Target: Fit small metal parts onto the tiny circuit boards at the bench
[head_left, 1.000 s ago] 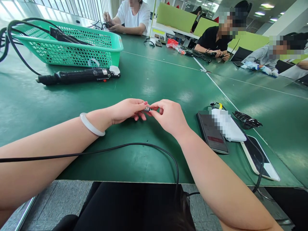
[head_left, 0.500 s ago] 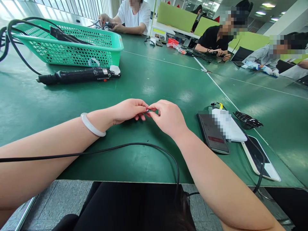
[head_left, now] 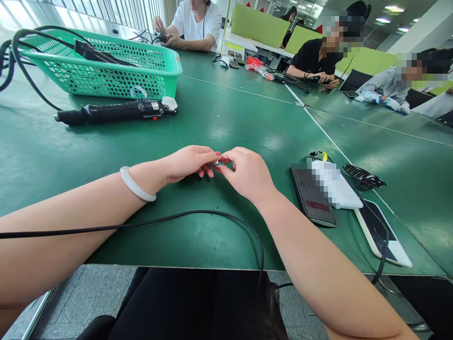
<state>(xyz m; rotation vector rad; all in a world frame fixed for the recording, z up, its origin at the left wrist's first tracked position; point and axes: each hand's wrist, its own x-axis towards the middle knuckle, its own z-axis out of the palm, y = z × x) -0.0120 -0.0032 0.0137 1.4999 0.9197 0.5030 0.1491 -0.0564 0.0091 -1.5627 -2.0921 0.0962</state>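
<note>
Between my two hands, over the middle of the green table [head_left: 198, 241], is a small shiny dark-and-silver piece [head_left: 215, 163], too small and too covered by fingers to name. My left hand [head_left: 191, 162], with a white bangle [head_left: 136, 185] on the wrist, pinches it from the left between thumb and fingers. From the right, the thumb and index finger of my right hand [head_left: 246, 172] close on its other end. A black cable [head_left: 198, 212] runs across my left forearm and curves down over the table's front edge.
Back left stands a green perforated basket [head_left: 116, 78] with cables; a black electric screwdriver [head_left: 116, 112] lies before it. At right are a dark phone [head_left: 313, 200], a white device [head_left: 348, 193], a white-edged phone [head_left: 382, 236] and a black hair clip [head_left: 364, 176]. Several people sit across the table.
My left fingers have shifted slightly on the small piece, and more of its shiny surface shows. My right hand has hardly moved. Across the table, a person's hand has risen a little.
</note>
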